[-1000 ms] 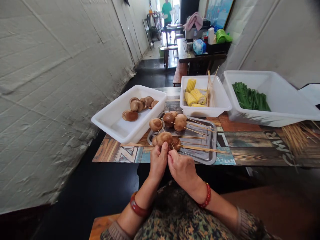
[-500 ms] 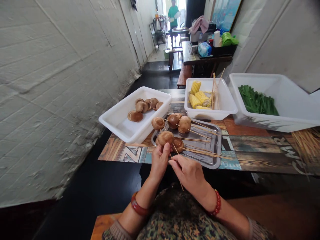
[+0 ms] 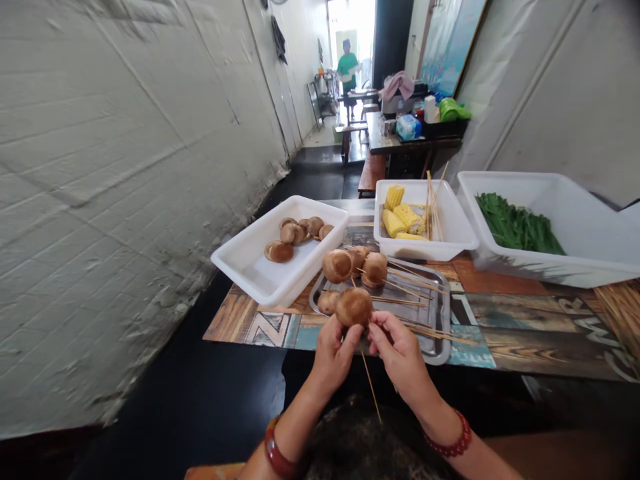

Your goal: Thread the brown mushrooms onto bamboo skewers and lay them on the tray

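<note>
Our left hand [image 3: 333, 353] clamps a mushroom [image 3: 354, 305]; our right hand [image 3: 399, 345]: hold unclear. Loaded skewers [image 3: 374, 269] appear done; loose mushrooms [image 3: 289, 233] remain.

Single view on my feed: head-worn camera, facing forward and down. Left grip [image 3: 334, 355] and right grip [image 3: 400, 348] near lens, low centre; bench [image 3: 520, 320] just beyond; bright doorway [image 3: 364, 27] far back, top.

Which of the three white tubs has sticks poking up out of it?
The middle tub, with the yellow corn: thin sticks rise above its rim. The left tub shows only brown mushrooms, the right tub only green leaves.
</note>
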Demonstrator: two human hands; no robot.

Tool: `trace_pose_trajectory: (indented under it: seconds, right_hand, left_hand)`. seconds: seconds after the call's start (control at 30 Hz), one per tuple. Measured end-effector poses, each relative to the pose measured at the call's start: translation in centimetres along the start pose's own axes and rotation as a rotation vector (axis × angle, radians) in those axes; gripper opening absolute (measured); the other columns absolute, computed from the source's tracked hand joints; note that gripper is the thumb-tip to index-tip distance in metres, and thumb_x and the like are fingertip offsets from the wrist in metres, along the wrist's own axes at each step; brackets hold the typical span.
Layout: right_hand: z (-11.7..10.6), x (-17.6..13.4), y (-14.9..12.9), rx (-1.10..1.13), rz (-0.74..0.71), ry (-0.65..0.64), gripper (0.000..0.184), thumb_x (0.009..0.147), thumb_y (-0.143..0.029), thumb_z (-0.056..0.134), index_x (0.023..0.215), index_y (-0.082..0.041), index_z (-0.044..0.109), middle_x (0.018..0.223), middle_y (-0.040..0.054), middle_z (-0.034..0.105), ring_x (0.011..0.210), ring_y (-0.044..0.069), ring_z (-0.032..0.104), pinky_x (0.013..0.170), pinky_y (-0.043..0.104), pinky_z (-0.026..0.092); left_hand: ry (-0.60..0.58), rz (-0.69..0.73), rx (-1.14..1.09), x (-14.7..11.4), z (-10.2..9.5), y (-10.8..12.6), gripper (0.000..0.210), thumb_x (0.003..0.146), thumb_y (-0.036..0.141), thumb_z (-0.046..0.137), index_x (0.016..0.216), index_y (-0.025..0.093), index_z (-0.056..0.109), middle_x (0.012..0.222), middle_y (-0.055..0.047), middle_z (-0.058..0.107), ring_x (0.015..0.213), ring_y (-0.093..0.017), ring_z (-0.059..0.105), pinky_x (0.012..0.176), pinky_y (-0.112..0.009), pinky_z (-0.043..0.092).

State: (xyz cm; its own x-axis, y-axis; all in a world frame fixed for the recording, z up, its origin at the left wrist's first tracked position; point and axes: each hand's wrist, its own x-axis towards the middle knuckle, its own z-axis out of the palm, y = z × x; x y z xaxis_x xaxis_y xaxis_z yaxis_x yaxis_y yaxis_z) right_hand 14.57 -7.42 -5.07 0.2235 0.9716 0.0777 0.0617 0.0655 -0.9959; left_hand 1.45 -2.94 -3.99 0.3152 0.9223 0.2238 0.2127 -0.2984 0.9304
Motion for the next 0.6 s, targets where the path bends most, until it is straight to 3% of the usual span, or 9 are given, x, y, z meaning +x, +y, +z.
trace_pose_trajectory:
  seconds: [0.17,0.27,0.43,0.6]
  right_hand:
    - [0.2,-0.5,0.6,-0.046,-0.064,0.083,0.021,0.095,-0.038,0.052,0.094,-0.020,0.062,0.072,-0.0007,0.061,0.056,0.013,0.056,0.057,0.026,0.047]
    - [0.1,-0.8,0.8,-0.089,-0.111,0.108,0.020,0.095,-0.037,0.052,0.093,-0.020,0.063,0.066,-0.0022,0.058,0.055,0.014,0.055,0.057,0.026,0.047]
    - [0.5,-1.0,0.7,-0.126,-0.127,0.068,0.019,0.095,-0.035,0.052,0.092,-0.020,0.063,0.066,-0.0021,0.059,0.053,0.013,0.055,0.056,0.026,0.046]
    - [1.4,-1.1,0.5,-0.099,-0.079,0.002,0.020,0.096,-0.035,0.051,0.089,-0.019,0.061,0.066,-0.0027,0.057,0.052,0.012,0.053,0.055,0.025,0.044]
  left_hand:
    - [0.001,0.039,0.020,-0.6,-0.6,-0.1,0.024,0.088,0.034,0.058,0.099,0.016,0.071,0.097,-0.011,0.071,0.090,-0.025,0.064,0.083,-0.036,0.048]
    - [-0.024,0.000,-0.090,-0.7,-1.0,-0.2,0.029,0.085,0.038,0.064,0.104,0.016,0.071,0.103,-0.013,0.071,0.097,-0.028,0.063,0.089,-0.038,0.047]
    - [-0.002,-0.114,-0.576,0.9,-1.9,0.3,0.054,0.077,0.054,0.071,0.117,0.019,0.065,0.120,-0.013,0.066,0.114,-0.030,0.059,0.100,-0.041,0.046]
    - [-0.102,-0.238,-0.997,2.4,-1.8,0.7,0.056,0.073,0.047,0.078,0.119,0.019,0.061,0.108,-0.011,0.071,0.095,-0.025,0.068,0.089,-0.042,0.053]
